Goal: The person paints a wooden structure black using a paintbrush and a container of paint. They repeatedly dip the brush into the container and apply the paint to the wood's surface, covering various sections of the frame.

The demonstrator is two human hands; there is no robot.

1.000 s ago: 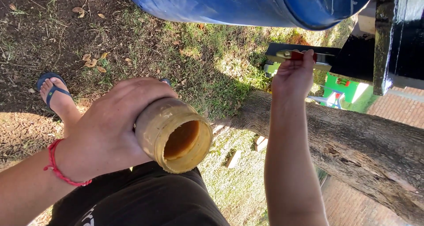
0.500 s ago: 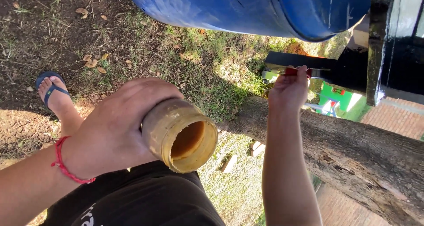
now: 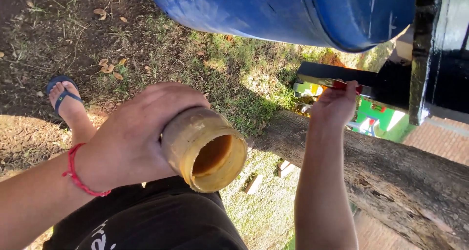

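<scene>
Jar [image 3: 205, 155], yellowish, open mouth toward camera (inside looks empty), wrapped in left hand [image 3: 139, 133] over the lap. Right hand [image 3: 334, 103] pinches a red-handled tool [image 3: 337, 84] under the blue barrel [image 3: 283, 10], above the log [image 3: 400, 177]. Nothing in the jar yet.

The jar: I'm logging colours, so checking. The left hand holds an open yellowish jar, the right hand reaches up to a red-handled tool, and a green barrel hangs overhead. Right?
Not quite: the barrel overhead is blue, not green, as the head view shows. The rest stands: the left hand holds the open yellowish jar, and the right hand reaches up to the red-handled tool.
</scene>
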